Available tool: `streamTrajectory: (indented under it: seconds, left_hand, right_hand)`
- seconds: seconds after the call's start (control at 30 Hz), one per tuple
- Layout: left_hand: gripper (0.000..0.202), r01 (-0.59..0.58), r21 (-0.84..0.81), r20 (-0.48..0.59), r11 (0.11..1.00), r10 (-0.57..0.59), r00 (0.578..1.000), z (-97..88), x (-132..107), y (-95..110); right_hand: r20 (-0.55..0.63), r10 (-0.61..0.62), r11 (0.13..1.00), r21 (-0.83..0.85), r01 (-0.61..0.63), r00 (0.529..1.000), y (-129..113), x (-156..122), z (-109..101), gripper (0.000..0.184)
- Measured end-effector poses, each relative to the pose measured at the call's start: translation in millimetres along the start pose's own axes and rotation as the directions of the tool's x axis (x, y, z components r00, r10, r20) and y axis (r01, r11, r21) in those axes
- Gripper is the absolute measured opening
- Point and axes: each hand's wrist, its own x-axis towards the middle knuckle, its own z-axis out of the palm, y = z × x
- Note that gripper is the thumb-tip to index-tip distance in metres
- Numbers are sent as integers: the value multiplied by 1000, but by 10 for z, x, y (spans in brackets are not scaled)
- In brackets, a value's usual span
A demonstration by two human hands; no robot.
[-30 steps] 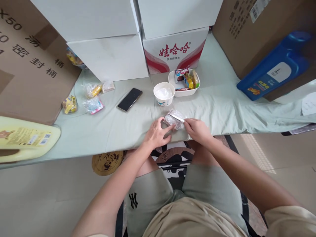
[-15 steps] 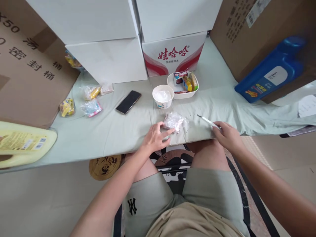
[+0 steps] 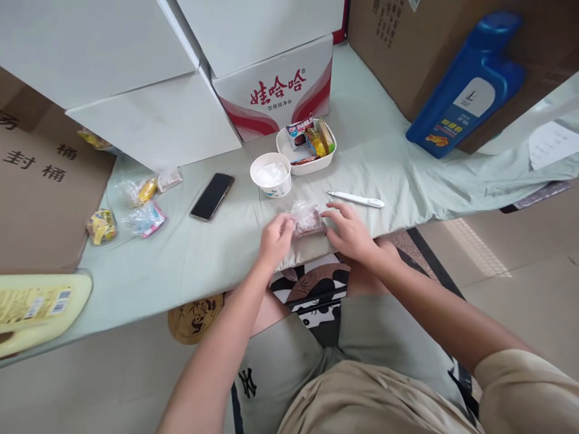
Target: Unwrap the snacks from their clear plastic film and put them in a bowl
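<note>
A small clear plastic packet (image 3: 308,218) with pinkish contents lies near the front edge of the cloth-covered table. My left hand (image 3: 275,240) is closed on the packet's left end, thumb and fingers pinched together. On the other side, my right hand (image 3: 349,230) has its fingers apart, the tips at the packet's right edge. Just beyond that hand rests a white craft knife (image 3: 357,199) with a thin dark tip pointing left. Behind the packet stands a white paper bowl (image 3: 271,176) with crumpled clear plastic inside.
A white tray (image 3: 312,166) holds several wrapped snacks. To the left lie a black phone (image 3: 212,196) and several small wrapped packets (image 3: 147,218). Cartons (image 3: 275,90) line the back. A blue bottle (image 3: 465,90) stands right; a pale yellow bottle (image 3: 43,304) lies at the left front.
My right hand has let go of the craft knife, left it on the cloth, and moved left to the packet. My left hand has closed on the packet. The view has shifted.
</note>
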Motion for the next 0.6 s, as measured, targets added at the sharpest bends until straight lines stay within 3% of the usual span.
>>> streamTrajectory:
  seconds: [0.07, 0.13, 0.23, 0.3, 0.47, 0.6]
  left_hand:
    - [16, 181, -290, -59, 940, -206, 977, -18, -4, -2]
    - [22, 292, -446, -50, 846, -350, 936, -60, -57, -27]
    - [39, 327, -427, -21, 843, -371, 929, -142, -178, -92]
    - [39, 315, -386, -53, 867, -362, 931, -206, -251, -150]
    - [40, 309, -339, -171, 889, -381, 909, -440, -352, -314]
    - [51, 277, -258, -233, 926, -338, 912, -626, -311, -397]
  right_hand:
    - [41, -14, 997, 82, 11, 999, -33, 66, 43, 41]
    - [90, -63, 988, 146, 50, 994, -56, 167, 71, 44]
    - [161, -165, 975, 178, 136, 973, -109, 316, 123, 51]
    - [184, -183, 973, 172, 152, 966, -148, 371, 153, 47]
    - [33, 48, 981, 188, -54, 998, -92, 314, 47, 30]
    - [-149, 254, 965, 102, -241, 956, 16, 228, -138, 29]
